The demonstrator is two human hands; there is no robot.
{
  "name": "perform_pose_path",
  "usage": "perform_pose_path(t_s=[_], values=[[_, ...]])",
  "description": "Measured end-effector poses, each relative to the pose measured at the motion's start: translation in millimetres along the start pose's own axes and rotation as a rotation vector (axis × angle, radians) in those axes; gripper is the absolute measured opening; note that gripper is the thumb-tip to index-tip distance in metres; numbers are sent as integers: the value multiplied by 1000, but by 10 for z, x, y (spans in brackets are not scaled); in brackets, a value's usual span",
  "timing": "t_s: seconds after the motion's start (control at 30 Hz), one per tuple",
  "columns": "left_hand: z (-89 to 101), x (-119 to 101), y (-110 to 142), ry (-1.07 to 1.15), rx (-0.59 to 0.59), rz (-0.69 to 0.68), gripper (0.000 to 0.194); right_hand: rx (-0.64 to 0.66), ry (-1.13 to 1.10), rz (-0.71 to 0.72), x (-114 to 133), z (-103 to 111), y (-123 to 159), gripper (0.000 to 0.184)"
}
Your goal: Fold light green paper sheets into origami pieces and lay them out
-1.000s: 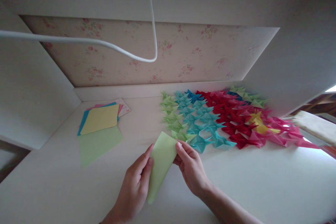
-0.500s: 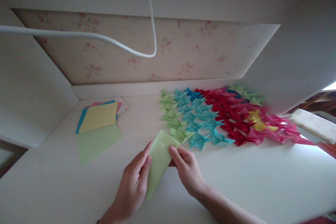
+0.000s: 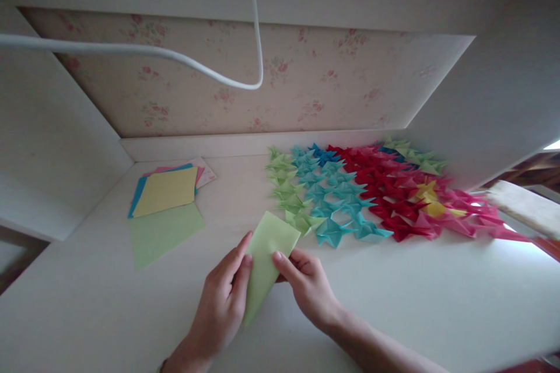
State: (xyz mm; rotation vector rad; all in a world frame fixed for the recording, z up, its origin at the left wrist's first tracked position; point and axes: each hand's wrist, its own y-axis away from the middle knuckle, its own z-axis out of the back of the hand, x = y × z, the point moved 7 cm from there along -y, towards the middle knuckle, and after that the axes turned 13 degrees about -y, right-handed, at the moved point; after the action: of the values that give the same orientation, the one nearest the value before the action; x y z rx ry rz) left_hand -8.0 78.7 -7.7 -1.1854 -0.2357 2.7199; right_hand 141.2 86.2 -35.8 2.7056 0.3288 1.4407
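Observation:
A pale green sheet of origami paper (image 3: 268, 262), folded into a long rectangle, is held tilted above the white desk between both hands. My left hand (image 3: 225, 297) grips its left edge, with the thumb on the front and the fingers along the side. My right hand (image 3: 306, 282) pinches the right edge, its thumb pressed flat on the paper's face and its fingers behind, mostly hidden. Just beyond the paper's upper corner lies a folded green paper crane (image 3: 304, 222), the nearest of many folded cranes.
Rows of turquoise cranes (image 3: 335, 232), red cranes (image 3: 396, 207) and pink cranes (image 3: 476, 210) cover the back right of the desk. At left lie a yellow sheet (image 3: 166, 191) on other coloured sheets and a green sheet (image 3: 164, 236). A white cable (image 3: 210, 73) hangs in front.
My right thumb has slid down and inward across the green paper from near its upper right corner. The left hand keeps its hold. The view has shifted slightly.

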Motion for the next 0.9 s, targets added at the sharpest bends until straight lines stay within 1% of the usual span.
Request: perform_pose_path(t_s=[0.13, 0.27, 0.33, 0.4, 0.6, 0.77, 0.9], values=[[-9, -4, 8, 8, 16, 8, 44, -16, -9, 17, 11, 12, 21, 40], [-19, 8, 17, 28, 24, 33, 44, 69, -28, -26, -8, -64, 35, 36], [-19, 18, 18, 32, 20, 47, 45, 77, -21, -38, -20, -81, 42, 37], [-16, 19, 15, 40, 10, 48, 45, 54, -17, -43, -32, -71, 46, 39], [36, 45, -5, 42, -51, 91, 47, 58, 46, -132, -119, -47, 47, 47], [57, 55, 10, 43, -73, 105, 46, 167, 56, -175, -166, -123, 75, 46], [48, 78, 11, 57, -55, 113, 46, 129, 109, -158, -168, -98, 81, 48]])
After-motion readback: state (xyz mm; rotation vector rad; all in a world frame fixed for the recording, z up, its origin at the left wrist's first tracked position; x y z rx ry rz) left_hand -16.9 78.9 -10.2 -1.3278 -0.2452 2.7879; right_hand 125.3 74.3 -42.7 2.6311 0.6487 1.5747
